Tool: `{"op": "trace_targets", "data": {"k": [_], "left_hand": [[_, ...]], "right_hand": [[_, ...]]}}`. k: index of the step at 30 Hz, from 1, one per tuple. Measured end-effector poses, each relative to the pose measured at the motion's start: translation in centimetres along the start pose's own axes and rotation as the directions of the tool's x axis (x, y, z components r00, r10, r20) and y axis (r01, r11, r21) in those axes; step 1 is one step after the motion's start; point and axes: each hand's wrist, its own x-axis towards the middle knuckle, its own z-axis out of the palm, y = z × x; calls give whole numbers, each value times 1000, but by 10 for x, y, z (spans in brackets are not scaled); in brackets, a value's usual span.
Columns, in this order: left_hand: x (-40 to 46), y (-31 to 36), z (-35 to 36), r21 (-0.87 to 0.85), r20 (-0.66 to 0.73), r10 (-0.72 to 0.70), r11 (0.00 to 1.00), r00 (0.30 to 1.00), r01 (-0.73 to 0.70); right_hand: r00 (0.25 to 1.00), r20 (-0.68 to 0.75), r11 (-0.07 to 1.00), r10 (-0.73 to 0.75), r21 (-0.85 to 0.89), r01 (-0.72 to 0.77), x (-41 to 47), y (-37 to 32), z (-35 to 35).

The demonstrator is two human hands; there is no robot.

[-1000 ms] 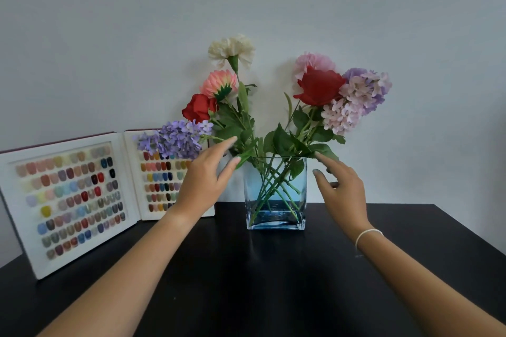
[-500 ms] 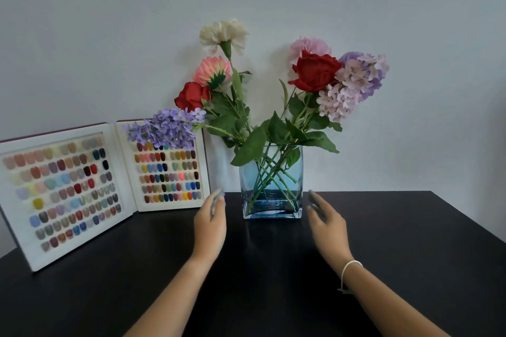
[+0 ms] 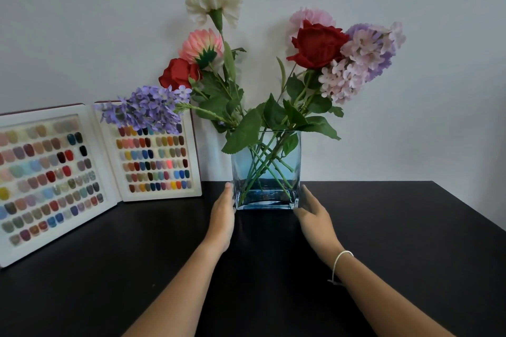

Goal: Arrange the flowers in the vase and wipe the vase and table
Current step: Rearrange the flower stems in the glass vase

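Note:
A square blue-tinted glass vase (image 3: 290,161) stands on the black table (image 3: 410,241) near the wall. It holds a bunch of flowers (image 3: 317,44): red roses, pink and white carnations, and lilac and purple sprays, their green stems crossing in a little water. My left hand (image 3: 223,216) lies flat against the vase's lower left side. My right hand (image 3: 315,216), with a white band at the wrist, presses the lower right corner. The vase sits between both palms.
An open white display book of coloured nail samples (image 3: 156,156) leans against the wall at the left, its larger panel (image 3: 46,178) angled toward me. A purple spray overhangs it. The grey wall is close behind the vase.
Both hands came down from the leaves and blooms to the table, then moved forward and closed in on the two sides of the vase's base.

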Motion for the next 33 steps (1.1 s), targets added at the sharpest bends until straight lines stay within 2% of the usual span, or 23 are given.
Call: {"op": "trace_targets", "data": {"k": [7, 22, 33], "left_hand": [[-5, 3, -1, -51, 4, 15, 999, 1000, -14], [-57, -3, -6, -9, 47, 70, 998, 996, -70], [-65, 1, -5, 17, 43, 82, 996, 996, -83]], "right_hand": [[1000, 2, 999, 16, 35, -16, 2, -6, -4], [997, -8, 992, 75, 100, -74, 6, -2, -13], [999, -19, 996, 46, 78, -45, -7, -7, -11]]}}
